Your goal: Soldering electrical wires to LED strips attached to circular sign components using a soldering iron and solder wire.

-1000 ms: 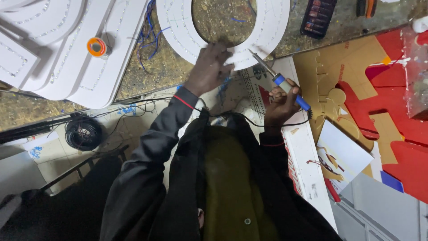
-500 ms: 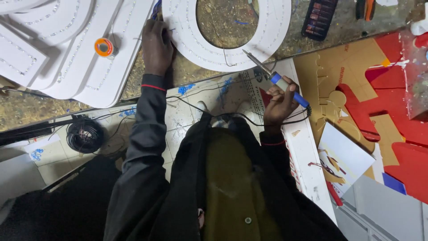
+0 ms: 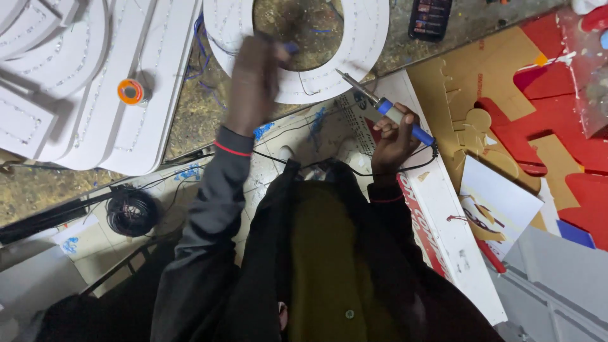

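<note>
My right hand (image 3: pixel 392 138) grips a soldering iron (image 3: pixel 398 118) by its blue handle. The metal tip points up-left and hovers at the lower edge of a white ring-shaped board (image 3: pixel 373 44). My left hand (image 3: pixel 253 85) is blurred by motion over the ring's left side. Its fingers pinch a small blue piece (image 3: pixel 289 47) that looks like a short wire. The ring's open middle shows the speckled floor and a few loose blue wires.
An orange solder spool (image 3: pixel 131 92) stands on white curved panels (image 3: pixel 158 76) at the left. A black wire coil (image 3: pixel 132 212) lies lower left. A dark flat device (image 3: pixel 430 16) is at the top, red and cardboard cut-outs (image 3: pixel 544 120) lie at the right, and a long white box (image 3: pixel 453 240) is beside my right arm.
My left hand left the ring, reached up-left to the blue wires beside the panels, then swung back right over the ring with a blue piece. My right hand has hardly moved.
</note>
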